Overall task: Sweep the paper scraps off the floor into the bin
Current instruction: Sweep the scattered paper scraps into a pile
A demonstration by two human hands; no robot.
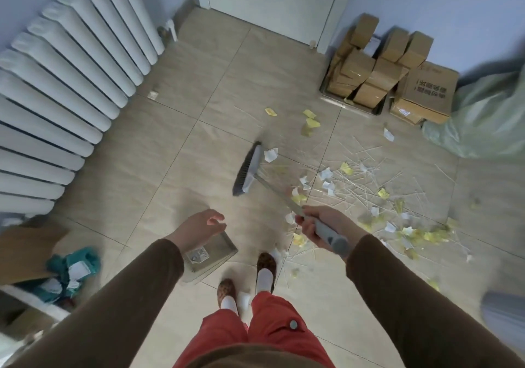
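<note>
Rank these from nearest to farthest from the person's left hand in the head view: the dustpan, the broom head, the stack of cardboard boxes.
Measured from the left hand:
1. Dustpan: right below the hand, by the feet.
2. Broom head: farther out on the floor, ahead and to the right.
3. Stack of cardboard boxes: against the far wall, at the right.

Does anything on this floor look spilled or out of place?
Yes. Paper scraps and thin sticks lie scattered over the tiles right of the broom. One scrap lies apart near the radiator.
</note>
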